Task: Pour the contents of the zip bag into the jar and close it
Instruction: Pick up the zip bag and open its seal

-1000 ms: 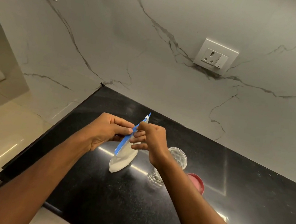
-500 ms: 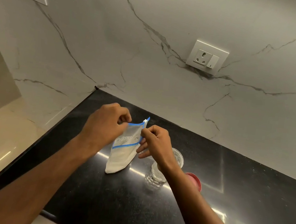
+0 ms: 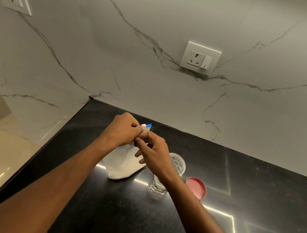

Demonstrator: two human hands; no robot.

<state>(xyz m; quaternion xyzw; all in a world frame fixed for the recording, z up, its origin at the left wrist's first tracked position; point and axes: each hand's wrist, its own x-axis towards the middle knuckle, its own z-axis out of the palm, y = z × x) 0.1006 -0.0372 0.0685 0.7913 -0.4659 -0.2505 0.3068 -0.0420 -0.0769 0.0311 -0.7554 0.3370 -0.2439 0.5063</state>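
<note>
The left hand (image 3: 125,130) has its fingers curled in tight and pinches the top edge of the zip bag (image 3: 123,164). The right hand (image 3: 153,152) meets it fingertip to fingertip, with thumb and forefinger pinching the same edge and the other fingers spread loosely below. A corner of the blue zip strip (image 3: 148,126) sticks up just above where the two grips meet. Whether the seal has parted there is hidden by the fingers. Below the grip the bag hangs down to the black countertop (image 3: 264,199) and its bottom rests there, bulging with a white filling, so I judge that nothing has been poured. Just to the right of the grip and a little lower stands the clear glass jar (image 3: 178,164), upright with its mouth open, partly covered by the right wrist. It looks empty, though the glass and the glare make that hard to confirm. Further right of the jar, close beside it, the pink lid (image 3: 196,188) lies flat on the counter. By my reading the task is at its first step, getting the zip open. What remains is to lift and tip the bag over the jar's mouth, empty it, then pick up the lid and fasten it on the jar.
</note>
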